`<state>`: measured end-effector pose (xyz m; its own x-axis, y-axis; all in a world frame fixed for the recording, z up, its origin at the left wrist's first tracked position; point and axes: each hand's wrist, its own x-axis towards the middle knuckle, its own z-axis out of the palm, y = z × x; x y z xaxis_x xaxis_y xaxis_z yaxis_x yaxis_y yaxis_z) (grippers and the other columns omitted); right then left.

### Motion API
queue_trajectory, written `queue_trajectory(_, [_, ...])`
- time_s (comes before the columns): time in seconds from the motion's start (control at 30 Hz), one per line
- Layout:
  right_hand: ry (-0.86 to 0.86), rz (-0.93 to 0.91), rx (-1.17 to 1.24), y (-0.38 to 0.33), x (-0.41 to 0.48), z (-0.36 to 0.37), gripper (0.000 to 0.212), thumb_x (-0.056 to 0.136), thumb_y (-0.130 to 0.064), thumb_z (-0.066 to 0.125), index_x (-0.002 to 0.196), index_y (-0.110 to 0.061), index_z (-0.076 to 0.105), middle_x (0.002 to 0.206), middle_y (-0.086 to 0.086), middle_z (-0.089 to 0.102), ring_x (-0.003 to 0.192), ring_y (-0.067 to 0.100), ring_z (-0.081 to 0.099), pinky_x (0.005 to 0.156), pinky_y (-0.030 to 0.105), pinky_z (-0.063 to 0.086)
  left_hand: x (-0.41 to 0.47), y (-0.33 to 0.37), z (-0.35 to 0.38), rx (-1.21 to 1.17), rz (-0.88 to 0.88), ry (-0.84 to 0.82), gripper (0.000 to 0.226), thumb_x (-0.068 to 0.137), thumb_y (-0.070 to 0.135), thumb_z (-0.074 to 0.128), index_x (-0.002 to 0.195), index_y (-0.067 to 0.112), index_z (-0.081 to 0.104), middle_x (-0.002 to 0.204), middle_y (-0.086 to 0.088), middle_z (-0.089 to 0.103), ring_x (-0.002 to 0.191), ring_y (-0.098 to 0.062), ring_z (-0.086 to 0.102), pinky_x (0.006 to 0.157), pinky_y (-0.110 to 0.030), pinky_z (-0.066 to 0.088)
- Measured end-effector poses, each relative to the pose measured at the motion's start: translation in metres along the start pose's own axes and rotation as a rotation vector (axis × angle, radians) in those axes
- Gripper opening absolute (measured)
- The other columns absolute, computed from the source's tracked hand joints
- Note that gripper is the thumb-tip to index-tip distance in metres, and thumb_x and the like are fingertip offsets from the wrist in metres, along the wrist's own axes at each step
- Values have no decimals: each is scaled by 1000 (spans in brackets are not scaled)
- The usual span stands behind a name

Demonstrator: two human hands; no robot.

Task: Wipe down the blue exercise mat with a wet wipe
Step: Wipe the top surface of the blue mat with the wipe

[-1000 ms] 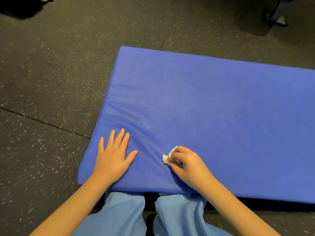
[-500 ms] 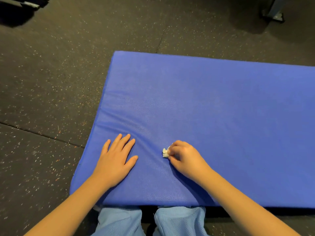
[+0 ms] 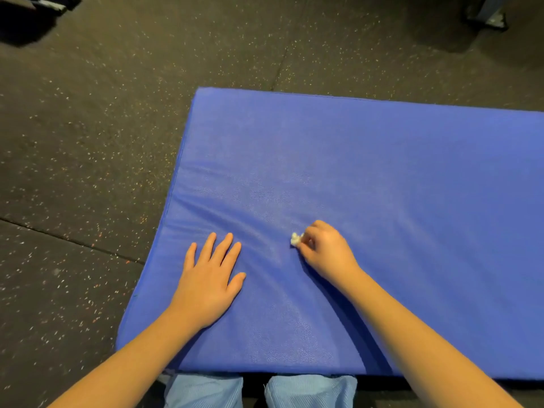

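Head view: the mat (image 3: 382, 187) lay on the floor (image 3: 88, 142), judged soft, since creases were seen around the flat, spread left hand (image 3: 210, 278). The wipe (image 3: 295, 240), a light, limp wad best held bunched, was pinched against the mat by the right hand (image 3: 326, 251). Compared with a second earlier, both hands had been moved farther from the near edge.

One head-worn wide-angle view looks steeply down, close above the near edge of the blue padded exercise mat (image 3: 368, 178).
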<state>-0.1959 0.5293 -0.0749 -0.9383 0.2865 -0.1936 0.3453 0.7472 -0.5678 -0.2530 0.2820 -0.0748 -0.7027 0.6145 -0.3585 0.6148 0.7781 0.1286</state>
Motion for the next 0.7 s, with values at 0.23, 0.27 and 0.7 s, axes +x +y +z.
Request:
queue_trajectory(0.23, [141,-26,-11,-14,6,22,19,84,-7,68,70,-2,56,77,15,53,55,34,51,53,28,31,2,-1,1,81,34,25,59,90,48,33,131,14,59,139,-4,54,128,-34,50,104,-50,25])
queue_trajectory(0.27, [74,-121,1,-16,-1,24,19,82,-8,69,70,-4,56,75,14,53,53,33,51,52,27,31,2,-2,2,86,34,13,59,90,49,33,131,15,59,138,-4,54,128,-33,50,105,-52,31])
queue_trajectory(0.7, [12,-323,-124,9,38,20,18,83,-5,67,71,0,55,77,15,53,62,33,52,45,34,40,50,6,-4,-39,14,-4,89,77,65,-8,154,24,9,161,1,-7,147,-22,-14,116,-47,-10])
